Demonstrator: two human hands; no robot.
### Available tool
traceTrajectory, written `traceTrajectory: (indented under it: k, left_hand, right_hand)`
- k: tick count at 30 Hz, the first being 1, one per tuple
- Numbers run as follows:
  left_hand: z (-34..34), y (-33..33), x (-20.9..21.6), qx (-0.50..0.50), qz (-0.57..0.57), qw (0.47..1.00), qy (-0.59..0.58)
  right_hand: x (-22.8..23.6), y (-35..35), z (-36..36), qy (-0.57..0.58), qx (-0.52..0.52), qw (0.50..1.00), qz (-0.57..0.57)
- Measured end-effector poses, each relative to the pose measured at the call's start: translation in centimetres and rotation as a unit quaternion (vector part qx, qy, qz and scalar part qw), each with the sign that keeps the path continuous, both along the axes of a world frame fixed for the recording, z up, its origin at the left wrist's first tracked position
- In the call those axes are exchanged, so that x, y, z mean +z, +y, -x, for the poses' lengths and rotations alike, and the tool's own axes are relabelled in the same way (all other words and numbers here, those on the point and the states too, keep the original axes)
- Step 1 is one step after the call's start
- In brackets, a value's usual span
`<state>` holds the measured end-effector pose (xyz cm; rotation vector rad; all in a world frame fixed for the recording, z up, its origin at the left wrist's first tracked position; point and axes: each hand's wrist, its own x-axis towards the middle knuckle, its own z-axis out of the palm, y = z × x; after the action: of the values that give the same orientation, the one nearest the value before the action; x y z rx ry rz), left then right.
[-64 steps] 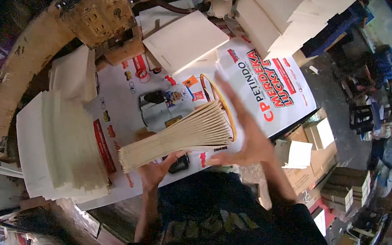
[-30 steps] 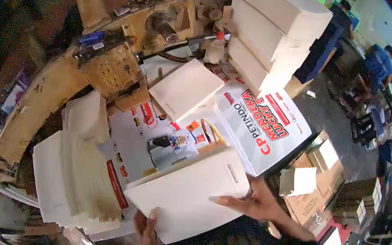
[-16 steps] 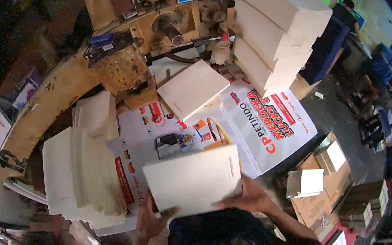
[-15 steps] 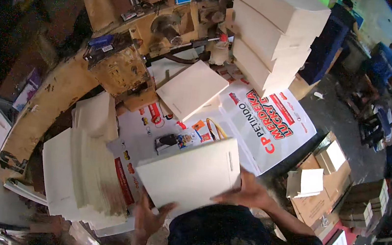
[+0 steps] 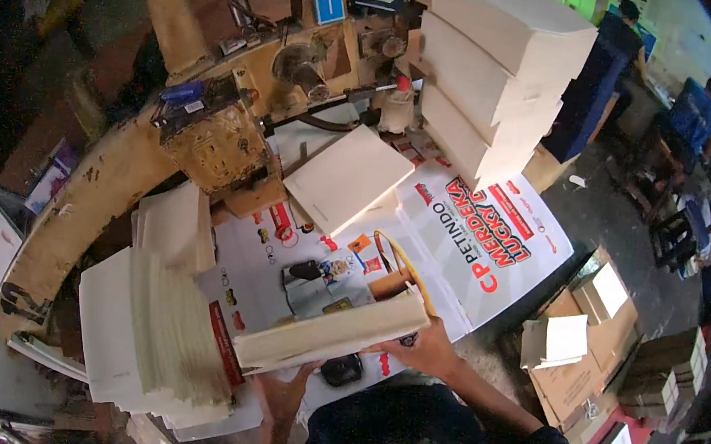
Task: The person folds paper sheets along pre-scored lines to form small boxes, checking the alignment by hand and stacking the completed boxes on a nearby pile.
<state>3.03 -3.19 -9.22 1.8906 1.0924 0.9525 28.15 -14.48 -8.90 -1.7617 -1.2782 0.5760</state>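
Between my two hands a thick stack of cream paper sheets (image 5: 330, 334) stands on its edge, its narrow side toward me. My left hand (image 5: 286, 393) grips the lower left end, with most of its fingers hidden by the paper. At the right end my right hand (image 5: 424, 350) is closed on the stack. Below the stack lies a printed poster sheet (image 5: 529, 231) covering the worktable. Left of my left hand leans a fanned pile of similar sheets (image 5: 170, 332). Another block of paper (image 5: 350, 178) lies flat beyond, beside the machine.
A worn yellowish machine (image 5: 215, 145) with a curved arm fills the left and back. Tall paper blocks (image 5: 501, 70) rise at the back right. On the right, paper stacks (image 5: 555, 340) rest on cardboard (image 5: 595, 343) near the floor. Two people (image 5: 695, 118) sit farther off.
The stack has tipped from showing its broad face to showing its narrow edge, and sits slightly lower. Both hands still hold its ends. A dark patch of the poster now shows below it.
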Motion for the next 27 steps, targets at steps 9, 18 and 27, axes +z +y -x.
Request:
traceTrajectory:
  k: [9,18,27]
  left_hand:
    - [2.8,-0.5,-4.7,-0.053,-0.112,0.978,0.166]
    - [-0.6,0.2,4.5,-0.131,0.011,0.985,0.111]
    - [-6.9,0.0,4.3,-0.315,0.261,0.911,0.043]
  right_hand:
    - [-2.4,-1.5,-0.4,-0.142,0.046,0.988,-0.042]
    - [1.7,-4.7,-1.5,0.102,0.032,0.994,0.035]
    - [4.3,-11.2,-2.5,0.353,-0.13,0.926,0.028]
